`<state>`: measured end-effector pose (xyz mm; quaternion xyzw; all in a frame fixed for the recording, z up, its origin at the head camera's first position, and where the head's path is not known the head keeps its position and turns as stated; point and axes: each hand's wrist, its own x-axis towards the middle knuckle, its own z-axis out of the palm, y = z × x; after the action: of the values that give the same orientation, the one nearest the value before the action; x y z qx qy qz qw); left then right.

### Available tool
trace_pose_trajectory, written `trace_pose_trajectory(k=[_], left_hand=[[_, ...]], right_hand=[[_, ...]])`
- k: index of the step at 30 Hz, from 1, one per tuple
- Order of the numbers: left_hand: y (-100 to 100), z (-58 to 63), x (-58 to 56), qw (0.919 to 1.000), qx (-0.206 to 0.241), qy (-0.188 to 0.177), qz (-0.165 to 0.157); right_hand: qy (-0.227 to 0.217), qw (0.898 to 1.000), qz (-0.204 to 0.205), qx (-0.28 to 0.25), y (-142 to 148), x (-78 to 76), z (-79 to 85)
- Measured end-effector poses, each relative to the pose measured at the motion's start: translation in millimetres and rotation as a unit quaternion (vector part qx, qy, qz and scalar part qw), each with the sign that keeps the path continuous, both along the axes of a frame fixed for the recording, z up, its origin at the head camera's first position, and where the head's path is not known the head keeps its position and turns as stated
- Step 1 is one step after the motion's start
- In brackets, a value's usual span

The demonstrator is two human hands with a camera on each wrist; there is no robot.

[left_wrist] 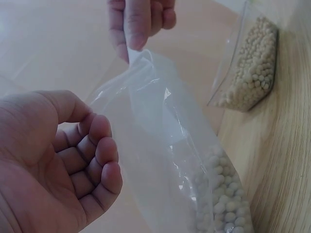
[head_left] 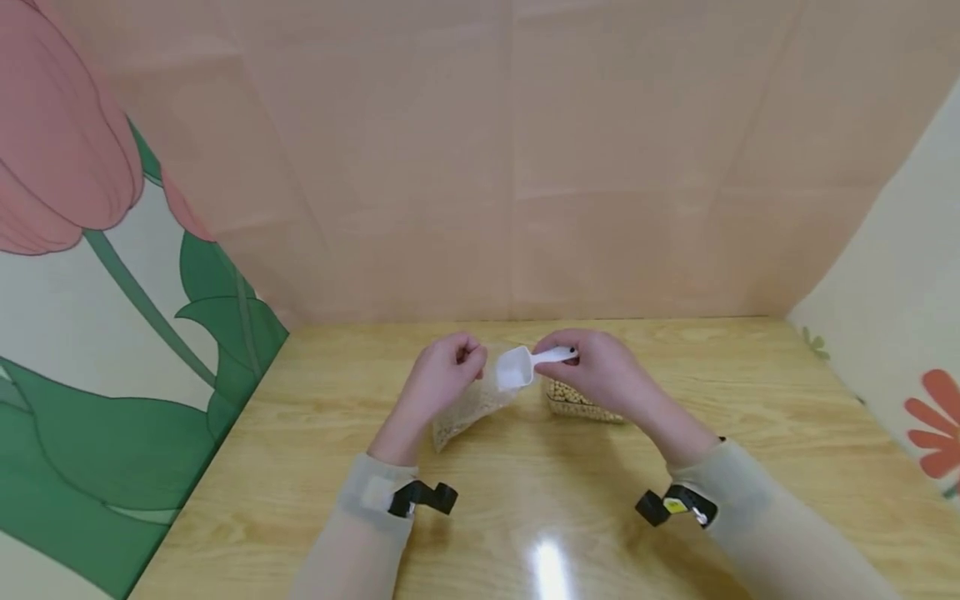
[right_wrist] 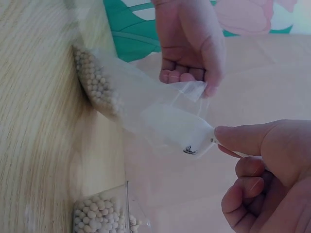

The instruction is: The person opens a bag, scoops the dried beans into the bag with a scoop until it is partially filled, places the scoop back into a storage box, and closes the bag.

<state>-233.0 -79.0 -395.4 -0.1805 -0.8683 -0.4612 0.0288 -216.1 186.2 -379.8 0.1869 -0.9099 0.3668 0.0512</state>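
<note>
My left hand (head_left: pixel 442 379) pinches the rim of a clear plastic bag (left_wrist: pixel 146 160) between thumb and index finger, its other fingers curled in. Round beige beans (left_wrist: pixel 226 199) fill the lower end of the bag, which slants down to the table. From the other side, my right hand (head_left: pixel 603 367) grips a white scoop (head_left: pixel 515 369) by its handle. The scoop's head sits at the bag's mouth, partly behind the film in the left wrist view. In the right wrist view, thumb and index finger (right_wrist: pixel 243 140) pinch the handle end.
Under my right hand stands a clear container (head_left: pixel 587 411) of the same beans, partly hidden by that hand. The wooden table (head_left: pixel 480 500) meets a plain pink backdrop (head_left: pixel 517 167) behind. Flower-printed panels (head_left: pixel 112 450) stand along the sides.
</note>
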Motion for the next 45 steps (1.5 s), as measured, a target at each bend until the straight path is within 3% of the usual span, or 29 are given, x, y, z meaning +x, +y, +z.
trace_pose_trajectory(k=[8, 20, 32, 39, 45], left_hand=[[-4, 5.4, 0.6, 0.9999, 0.001, -0.011, 0.003], [-10, 4.3, 0.2, 1.0000, 0.004, -0.008, 0.003], [-15, 0.6, 1.1, 0.9999, 0.011, -0.012, 0.001], [-17, 1.5, 1.8, 0.9997, 0.014, -0.021, 0.003], [-16, 0.9, -0.1, 0.9997, 0.012, -0.022, -0.001]], right_hand=[[-0.026, 0.999, -0.013, -0.044, 12, 5.0, 1.3], [-0.057, 0.988, -0.068, -0.123, 60, 15.0, -9.4], [-0.055, 0.992, -0.091, -0.063, 104, 18.9, -7.1], [-0.052, 0.994, -0.095, -0.019, 116, 20.8, -1.2], [-0.025, 0.996, -0.089, 0.016, 122, 20.4, -8.5]])
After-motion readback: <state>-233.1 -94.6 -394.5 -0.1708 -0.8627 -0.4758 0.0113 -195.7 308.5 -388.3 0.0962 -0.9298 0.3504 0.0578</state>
